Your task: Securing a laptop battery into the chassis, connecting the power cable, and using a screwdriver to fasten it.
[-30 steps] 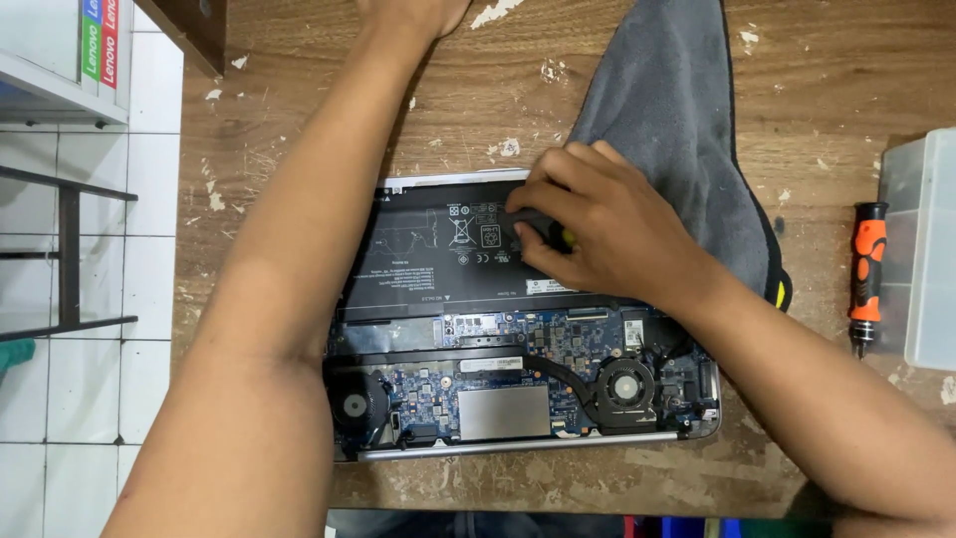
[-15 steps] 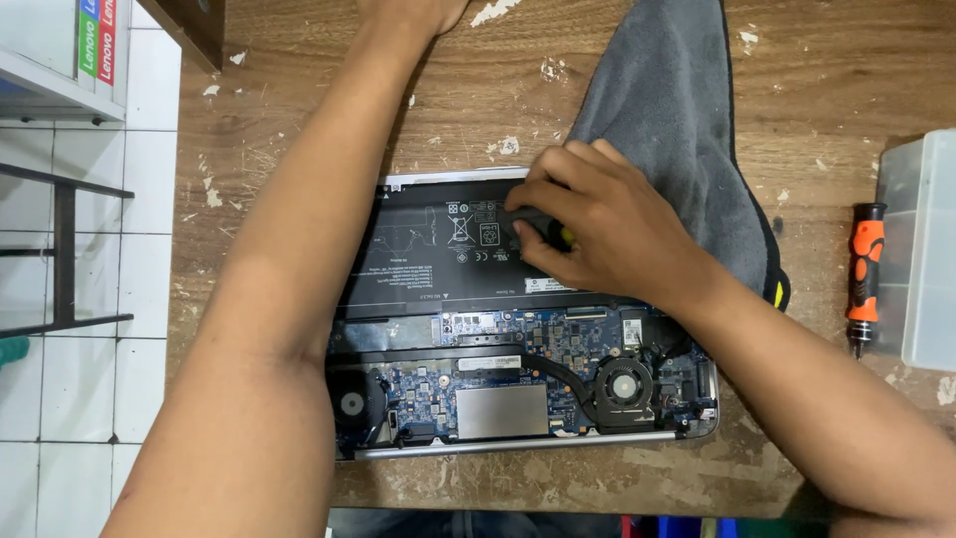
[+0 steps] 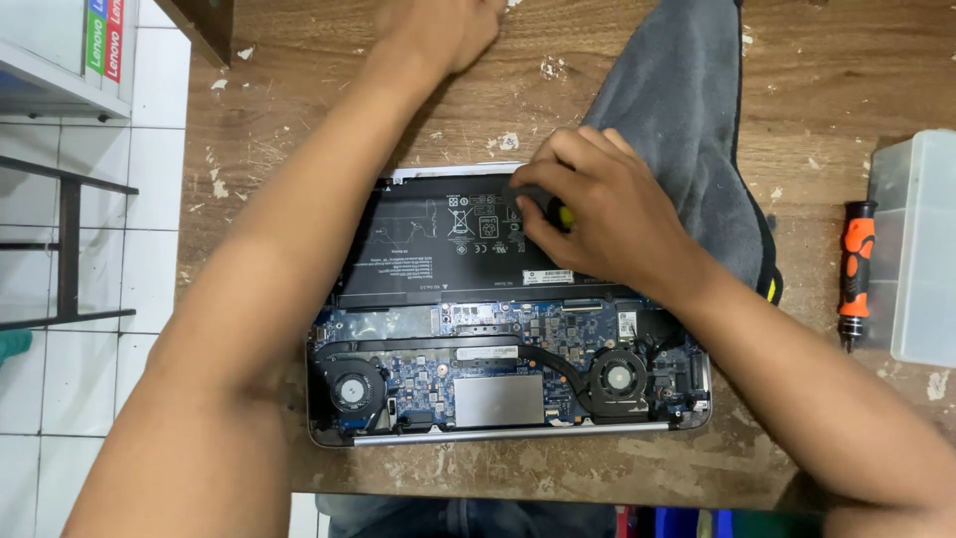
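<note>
An opened laptop [image 3: 508, 399] lies bottom-up on the wooden table, its black battery [image 3: 428, 249], circuit board and two fans exposed. My right hand [image 3: 607, 214] rests over the battery's right part, its fingers closed around a small tool with a black and yellow handle [image 3: 560, 214]. My left hand [image 3: 438, 30] reaches across to the table's far edge, its fingers cut off by the frame. My left forearm crosses over the laptop's left side.
A grey cloth [image 3: 687, 120] lies partly under the laptop at the right. An orange and black screwdriver [image 3: 854, 269] lies beside a translucent plastic box [image 3: 921, 249] at the right. White shelving [image 3: 60, 70] and tiled floor are at the left.
</note>
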